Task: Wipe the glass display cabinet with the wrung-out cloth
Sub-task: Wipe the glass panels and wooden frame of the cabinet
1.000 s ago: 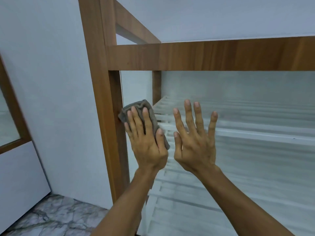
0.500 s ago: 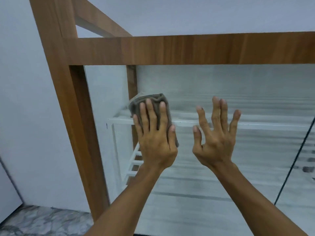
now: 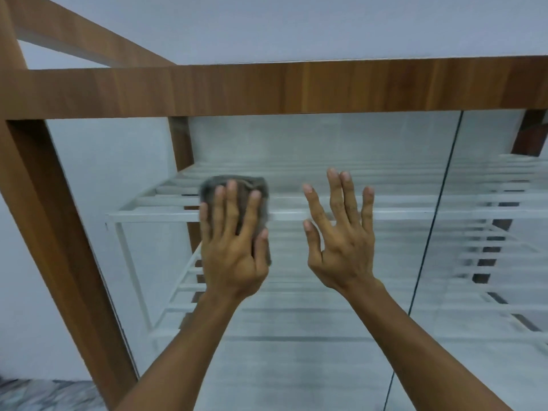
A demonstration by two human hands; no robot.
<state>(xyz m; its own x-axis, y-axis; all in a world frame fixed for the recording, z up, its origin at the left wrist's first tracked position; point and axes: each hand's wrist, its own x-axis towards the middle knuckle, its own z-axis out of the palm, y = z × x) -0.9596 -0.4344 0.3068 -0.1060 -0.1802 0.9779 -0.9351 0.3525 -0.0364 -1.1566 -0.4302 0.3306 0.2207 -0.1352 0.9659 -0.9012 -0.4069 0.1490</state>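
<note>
Under the left hand (image 3: 234, 259), cloth (image 3: 244, 184).

An indoor retail-type room is suggested by a brown wood-framed glass display cabinet (image 3: 267, 87); white slatted metal racks (image 3: 154, 216) are seen inside it; grey marbled flooring (image 3: 44, 393) is glimpsed below its left post.

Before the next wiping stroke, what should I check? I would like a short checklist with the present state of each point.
1. Cloth under the left hand, fingers straight on it: ok.
2. Cloth pressed against the glass: cannot tell, the cloth is blurred.
3. Right hand clear of a stroke to the right: not ok, it is raised open beside the cloth.
4. Free glass between cloth and seam: ok apart from that hand.
5. Wooden frame away from the cloth: ok.
</note>
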